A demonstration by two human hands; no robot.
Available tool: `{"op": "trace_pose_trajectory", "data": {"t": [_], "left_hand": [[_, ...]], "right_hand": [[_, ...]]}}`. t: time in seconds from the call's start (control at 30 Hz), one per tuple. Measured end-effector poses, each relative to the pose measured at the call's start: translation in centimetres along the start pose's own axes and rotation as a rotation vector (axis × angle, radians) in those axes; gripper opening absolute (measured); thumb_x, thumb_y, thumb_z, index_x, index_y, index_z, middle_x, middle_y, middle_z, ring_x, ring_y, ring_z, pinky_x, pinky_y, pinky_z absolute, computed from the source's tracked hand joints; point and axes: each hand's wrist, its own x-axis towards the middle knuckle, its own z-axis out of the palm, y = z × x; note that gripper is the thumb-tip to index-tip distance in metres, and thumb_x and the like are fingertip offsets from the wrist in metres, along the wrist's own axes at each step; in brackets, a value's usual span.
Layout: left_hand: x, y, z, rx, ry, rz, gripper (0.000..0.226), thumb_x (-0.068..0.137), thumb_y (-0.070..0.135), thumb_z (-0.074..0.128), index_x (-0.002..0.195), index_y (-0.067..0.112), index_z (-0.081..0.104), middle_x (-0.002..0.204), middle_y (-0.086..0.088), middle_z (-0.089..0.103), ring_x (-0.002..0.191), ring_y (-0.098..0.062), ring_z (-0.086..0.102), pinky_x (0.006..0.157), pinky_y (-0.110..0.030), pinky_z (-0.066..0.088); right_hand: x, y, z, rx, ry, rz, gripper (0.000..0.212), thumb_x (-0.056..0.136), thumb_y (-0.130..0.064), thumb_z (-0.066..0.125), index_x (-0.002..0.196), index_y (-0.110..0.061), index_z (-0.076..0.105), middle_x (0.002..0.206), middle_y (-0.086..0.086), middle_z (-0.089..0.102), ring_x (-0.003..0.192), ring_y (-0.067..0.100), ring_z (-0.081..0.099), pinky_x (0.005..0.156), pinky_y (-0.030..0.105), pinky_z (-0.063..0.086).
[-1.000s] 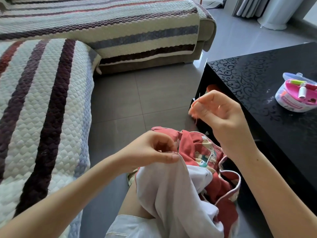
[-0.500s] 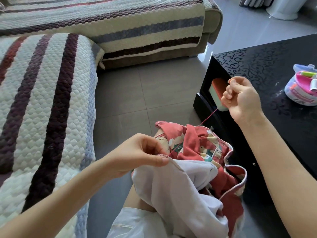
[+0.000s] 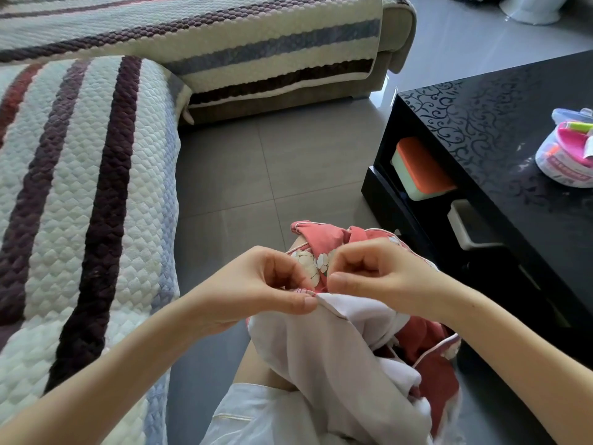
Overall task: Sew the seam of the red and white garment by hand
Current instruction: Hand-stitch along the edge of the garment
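The red and white garment (image 3: 346, 354) lies bunched on my lap, its white lining on top and red printed cloth behind. My left hand (image 3: 256, 287) pinches the seam edge between thumb and fingers. My right hand (image 3: 369, 271) is just right of it, fingers curled, thumb and fingertips pinched at the same seam. The needle and thread are too small to make out between the fingers.
A black patterned coffee table (image 3: 500, 130) stands at the right, with a sewing kit tub (image 3: 568, 152) on top and an orange-lidded box (image 3: 420, 168) on its shelf. A striped quilted sofa (image 3: 80, 187) fills the left and back. Grey floor tiles lie between.
My right hand, raised toward the table and pulling red thread taut half a second ago, has come back down to the seam beside my left hand. The left hand kept its pinch.
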Motion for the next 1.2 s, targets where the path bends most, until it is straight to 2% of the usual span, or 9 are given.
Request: {"op": "trace_pose_trajectory", "data": {"t": [0.13, 0.43, 0.57, 0.7, 0.8, 0.87, 0.93, 1.03, 1.2], "left_hand": [[-0.2, 0.1, 0.1, 0.036, 0.011, -0.014, 0.006, 0.068, 0.006, 0.073, 0.066, 0.012, 0.071, 0.063, 0.002, 0.059, 0.059, -0.005, 0.052, 0.058, -0.013, 0.044], [-0.4, 0.7, 0.3, 0.068, 0.022, -0.014, 0.018, 0.069, 0.001, 0.072, 0.059, 0.016, 0.07, 0.059, 0.005, 0.061, 0.054, -0.003, 0.051, 0.055, -0.012, 0.042], [-0.4, 0.7, 0.3, 0.047, 0.039, -0.014, 0.026, 0.069, -0.004, 0.074, 0.055, 0.017, 0.068, 0.056, 0.006, 0.06, 0.052, -0.002, 0.052, 0.053, -0.011, 0.042], [-0.4, 0.3, 0.0, -0.014, 0.023, -0.046, 0.011, 0.063, 0.001, 0.073, 0.066, 0.01, 0.07, 0.061, 0.002, 0.062, 0.056, -0.005, 0.056, 0.057, -0.014, 0.045], [-0.3, 0.0, -0.3, -0.099, -0.006, -0.102, 0.014, 0.061, -0.005, 0.069, 0.072, 0.003, 0.066, 0.061, 0.0, 0.063, 0.055, -0.006, 0.059, 0.055, -0.013, 0.046], [-0.1, 0.0, -0.4, -0.151, -0.018, -0.139, 0.013, 0.062, -0.005, 0.066, 0.072, 0.003, 0.066, 0.06, -0.001, 0.062, 0.054, -0.008, 0.058, 0.053, -0.013, 0.045], [0.1, -0.1, -0.5, -0.177, -0.019, -0.159, 0.011, 0.063, -0.004, 0.065, 0.069, 0.005, 0.067, 0.061, -0.003, 0.062, 0.055, -0.01, 0.059, 0.053, -0.015, 0.046], [0.3, -0.3, -0.8, -0.176, -0.005, -0.167, 0.01, 0.064, -0.001, 0.065, 0.066, 0.008, 0.069, 0.061, -0.004, 0.063, 0.055, -0.011, 0.06, 0.052, -0.016, 0.047], [0.6, -0.7, -1.2, -0.079, 0.014, -0.108, 0.01, 0.065, 0.002, 0.068, 0.073, 0.009, 0.07, 0.069, -0.004, 0.066, 0.064, -0.01, 0.06, 0.059, -0.014, 0.046]], "right_hand": [[0.1, -1.0, -0.1, 0.088, 0.052, -0.016, 0.01, 0.081, -0.017, 0.063, 0.071, -0.015, 0.064, 0.063, -0.008, 0.062, 0.062, 0.001, 0.055, 0.06, 0.013, 0.043], [0.1, -1.6, 1.1, 0.274, 0.162, 0.037, 0.014, 0.079, -0.018, 0.06, 0.064, -0.017, 0.063, 0.057, -0.004, 0.046, 0.05, 0.006, 0.032, 0.049, 0.017, 0.026], [0.0, -0.9, 1.3, 0.392, 0.227, 0.077, 0.016, 0.08, -0.018, 0.06, 0.07, -0.006, 0.056, 0.051, -0.005, 0.037, 0.047, 0.006, 0.026, 0.046, 0.015, 0.022], [0.1, -0.3, 1.5, 0.228, 0.311, 0.046, 0.017, 0.091, -0.007, 0.061, 0.075, 0.0, 0.06, 0.048, -0.012, 0.051, 0.042, -0.001, 0.041, 0.047, 0.01, 0.033], [0.3, 0.0, 1.3, 0.063, 0.348, 0.008, 0.015, 0.09, -0.008, 0.061, 0.079, 0.0, 0.067, 0.063, 0.003, 0.064, 0.05, -0.002, 0.051, 0.052, 0.01, 0.039], [0.4, 0.5, 1.2, -0.062, 0.344, -0.002, 0.013, 0.089, -0.012, 0.065, 0.079, -0.005, 0.069, 0.065, 0.012, 0.062, 0.05, -0.001, 0.047, 0.053, 0.013, 0.039], [0.6, 0.9, 1.1, -0.169, 0.335, -0.009, 0.01, 0.09, -0.016, 0.065, 0.082, -0.01, 0.068, 0.057, 0.004, 0.051, 0.049, 0.001, 0.041, 0.051, 0.013, 0.035], [0.6, 0.9, 1.2, -0.13, 0.294, -0.048, 0.007, 0.094, -0.019, 0.057, 0.091, -0.014, 0.059, 0.057, -0.005, 0.044, 0.05, 0.0, 0.045, 0.053, 0.01, 0.036], [0.4, 0.7, 1.1, 0.041, 0.327, -0.099, 0.018, 0.087, -0.016, 0.05, 0.084, 0.002, 0.053, 0.066, 0.008, 0.048, 0.054, 0.003, 0.04, 0.052, 0.016, 0.036]]}}
